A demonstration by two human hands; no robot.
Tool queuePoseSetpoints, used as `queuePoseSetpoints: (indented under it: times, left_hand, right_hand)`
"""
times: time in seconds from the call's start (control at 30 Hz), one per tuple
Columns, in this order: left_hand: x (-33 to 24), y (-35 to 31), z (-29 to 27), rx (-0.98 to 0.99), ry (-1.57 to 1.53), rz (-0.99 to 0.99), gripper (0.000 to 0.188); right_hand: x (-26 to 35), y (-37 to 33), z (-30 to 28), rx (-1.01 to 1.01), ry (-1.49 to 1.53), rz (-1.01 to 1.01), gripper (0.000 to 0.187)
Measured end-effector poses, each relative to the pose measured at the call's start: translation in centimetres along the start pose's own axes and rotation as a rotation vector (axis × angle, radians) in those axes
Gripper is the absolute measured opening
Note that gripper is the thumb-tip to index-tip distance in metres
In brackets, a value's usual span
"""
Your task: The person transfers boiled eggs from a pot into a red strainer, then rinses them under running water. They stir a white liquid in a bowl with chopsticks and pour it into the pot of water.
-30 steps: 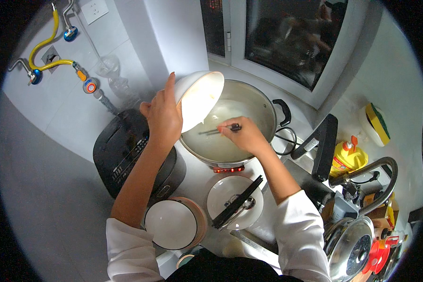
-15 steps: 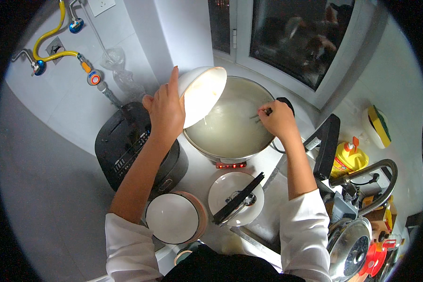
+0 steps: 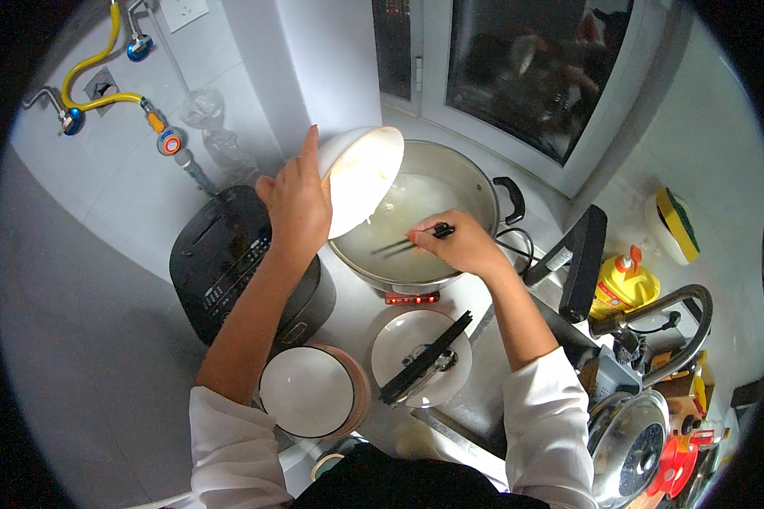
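My left hand (image 3: 295, 204) grips a white bowl (image 3: 367, 178) by its outer side and holds it steeply tilted above the left rim of a large metal pot (image 3: 460, 174). A small pale strand hangs at the bowl's lower lip. Cloudy whitish liquid (image 3: 399, 208) stands in the pot; what lies beneath its surface is hidden. Over the pot's near right part, my right hand (image 3: 460, 242) is closed around dark chopsticks (image 3: 399, 247), whose tips point left, toward the area below the bowl.
A black cooker (image 3: 216, 263) stands left of the pot. Nearer me are a white bowl (image 3: 306, 392) and a plate (image 3: 390, 343) bearing black chopsticks (image 3: 424, 360) and a spoon. At right are a faucet (image 3: 706, 327), a yellow bottle (image 3: 628, 284) and a metal lid (image 3: 632, 441).
My right hand has moved left, away from the pot's right handle, bringing the chopsticks across toward the bowl. The bowl in my left hand has shifted only slightly.
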State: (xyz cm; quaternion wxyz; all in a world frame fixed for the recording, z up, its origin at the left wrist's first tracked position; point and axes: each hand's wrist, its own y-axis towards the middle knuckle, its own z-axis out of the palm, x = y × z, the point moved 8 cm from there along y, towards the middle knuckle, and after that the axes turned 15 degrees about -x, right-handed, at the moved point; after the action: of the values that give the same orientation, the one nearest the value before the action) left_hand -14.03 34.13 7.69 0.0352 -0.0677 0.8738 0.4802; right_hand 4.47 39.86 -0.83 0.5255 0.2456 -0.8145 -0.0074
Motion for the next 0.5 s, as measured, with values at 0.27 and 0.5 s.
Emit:
queuePoseSetpoints:
  times: [0.27,0.5]
  left_hand:
    - [-0.2,0.2,-0.1,0.001,0.001,0.018,0.062]
    - [-0.4,0.3,0.3,-0.009,0.017,0.030,0.060]
  right_hand:
    - [-2.1,3.1,-2.3,-0.319,-0.377,-0.075,0.017]
    - [-1.0,1.0,-5.6,-0.398,-0.584,-0.033,0.012]
